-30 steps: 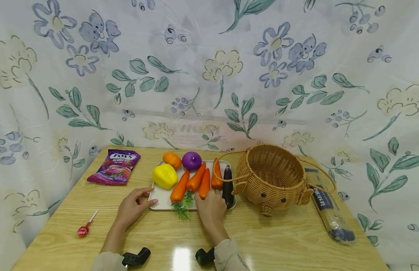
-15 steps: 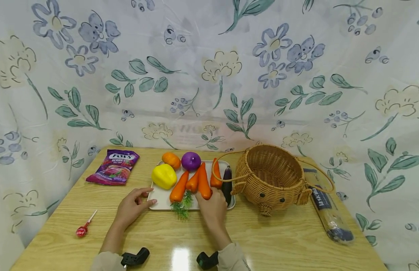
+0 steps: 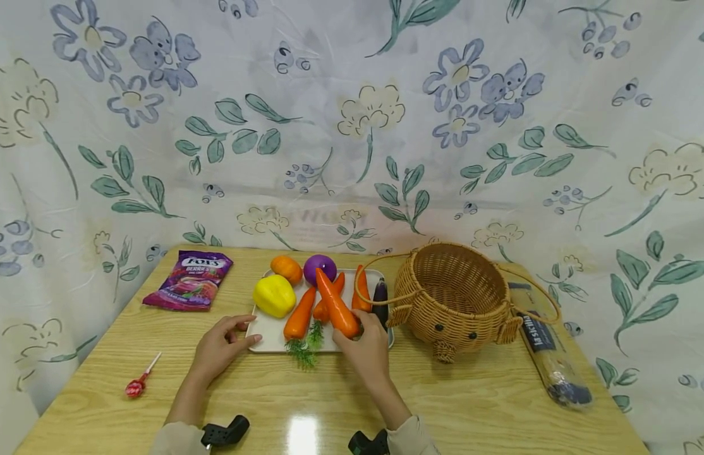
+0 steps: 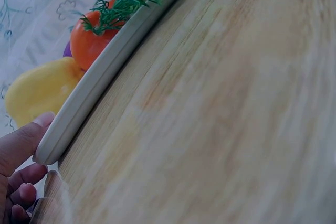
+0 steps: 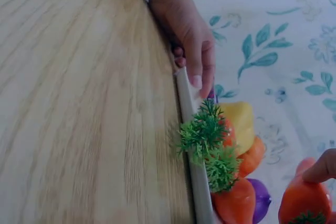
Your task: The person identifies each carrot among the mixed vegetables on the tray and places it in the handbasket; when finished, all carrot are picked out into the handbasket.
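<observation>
A white tray [image 3: 267,341] of toy vegetables lies on the table. My left hand [image 3: 222,344] holds its near left corner, thumb over the rim [image 4: 89,95] and fingers at the outer side. My right hand [image 3: 368,344] pinches an orange carrot [image 3: 336,303] at its thick end, tip tilted up and leftward over the tray; in the right wrist view the carrot [image 5: 304,200] is raised beside the others. On the tray sit a yellow bell pepper [image 3: 274,296], a small pumpkin [image 3: 286,270], a purple onion [image 3: 313,265], more carrots [image 3: 301,316] with green tops, and a dark eggplant [image 3: 381,300].
A wicker basket [image 3: 420,316] with an animal face stands right of the tray, its handle loop overhanging the tray's right side. A pasta packet [image 3: 559,373] lies behind it at right. A purple candy bag [image 3: 193,281] and a red lollipop [image 3: 137,385] lie at left.
My right hand has lifted the carrot from among the others, raising and tilting its tip leftward, and the wrist has shifted right. My left hand stays at the tray corner.
</observation>
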Available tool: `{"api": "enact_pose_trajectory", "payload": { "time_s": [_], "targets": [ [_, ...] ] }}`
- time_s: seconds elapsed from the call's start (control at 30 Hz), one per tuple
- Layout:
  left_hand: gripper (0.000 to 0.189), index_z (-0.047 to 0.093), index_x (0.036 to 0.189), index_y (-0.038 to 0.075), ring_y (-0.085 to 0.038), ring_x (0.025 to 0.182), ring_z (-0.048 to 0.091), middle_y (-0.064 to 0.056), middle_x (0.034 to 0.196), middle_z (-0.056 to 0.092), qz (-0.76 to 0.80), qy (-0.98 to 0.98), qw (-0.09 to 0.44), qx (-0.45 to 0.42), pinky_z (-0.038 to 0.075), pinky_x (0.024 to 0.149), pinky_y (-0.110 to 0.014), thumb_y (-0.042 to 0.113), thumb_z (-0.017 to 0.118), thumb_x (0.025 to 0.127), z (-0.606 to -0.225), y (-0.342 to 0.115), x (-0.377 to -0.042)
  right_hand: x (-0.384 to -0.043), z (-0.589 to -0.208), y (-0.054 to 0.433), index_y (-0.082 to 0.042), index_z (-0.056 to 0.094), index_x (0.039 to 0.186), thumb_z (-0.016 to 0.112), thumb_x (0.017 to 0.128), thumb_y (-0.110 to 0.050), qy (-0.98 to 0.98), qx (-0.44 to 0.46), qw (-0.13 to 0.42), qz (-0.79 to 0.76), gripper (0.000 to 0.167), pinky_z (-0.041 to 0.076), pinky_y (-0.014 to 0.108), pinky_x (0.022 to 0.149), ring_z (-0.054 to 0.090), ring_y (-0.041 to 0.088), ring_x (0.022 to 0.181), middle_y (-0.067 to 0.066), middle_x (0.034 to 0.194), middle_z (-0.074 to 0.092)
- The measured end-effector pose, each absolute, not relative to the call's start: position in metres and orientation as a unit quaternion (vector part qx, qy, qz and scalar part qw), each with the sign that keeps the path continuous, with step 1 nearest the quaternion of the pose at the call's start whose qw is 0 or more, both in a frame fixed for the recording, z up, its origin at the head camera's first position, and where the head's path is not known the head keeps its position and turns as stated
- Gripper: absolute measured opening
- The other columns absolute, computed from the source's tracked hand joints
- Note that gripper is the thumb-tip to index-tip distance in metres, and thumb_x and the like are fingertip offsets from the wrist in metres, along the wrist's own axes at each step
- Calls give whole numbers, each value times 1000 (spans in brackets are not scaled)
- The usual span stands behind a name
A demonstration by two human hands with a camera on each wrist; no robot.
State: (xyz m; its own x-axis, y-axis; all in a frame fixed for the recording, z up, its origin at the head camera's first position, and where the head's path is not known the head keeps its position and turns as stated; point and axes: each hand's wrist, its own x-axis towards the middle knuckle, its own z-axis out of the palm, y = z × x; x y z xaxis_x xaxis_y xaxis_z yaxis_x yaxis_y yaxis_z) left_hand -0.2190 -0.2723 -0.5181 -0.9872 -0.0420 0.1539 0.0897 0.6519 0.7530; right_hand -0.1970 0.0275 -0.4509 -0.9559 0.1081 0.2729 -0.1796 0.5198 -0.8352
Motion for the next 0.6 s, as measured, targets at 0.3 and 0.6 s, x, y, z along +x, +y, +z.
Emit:
{"api": "enact_pose_trajectory", "payload": {
  "time_s": [0.3, 0.6],
  "targets": [
    [45, 68, 125, 13, -10, 71, 44, -5, 101, 60, -419, -905, 77, -14, 34, 63, -25, 36, 76, 87, -519, -272, -218, -190, -448, 39, -4, 69, 116, 77, 74, -12, -870, 110, 149, 457, 44, 48, 32, 76, 60, 18, 88, 8, 106, 64],
    [46, 68, 125, 13, -10, 70, 44, -6, 101, 60, -416, -906, 81, -12, 35, 63, -24, 36, 77, 86, -517, -272, -218, -192, -439, 57, -6, 68, 121, 79, 76, -3, -848, 188, 115, 481, 46, 51, 37, 78, 57, 18, 91, 7, 111, 62]
  ]
}}
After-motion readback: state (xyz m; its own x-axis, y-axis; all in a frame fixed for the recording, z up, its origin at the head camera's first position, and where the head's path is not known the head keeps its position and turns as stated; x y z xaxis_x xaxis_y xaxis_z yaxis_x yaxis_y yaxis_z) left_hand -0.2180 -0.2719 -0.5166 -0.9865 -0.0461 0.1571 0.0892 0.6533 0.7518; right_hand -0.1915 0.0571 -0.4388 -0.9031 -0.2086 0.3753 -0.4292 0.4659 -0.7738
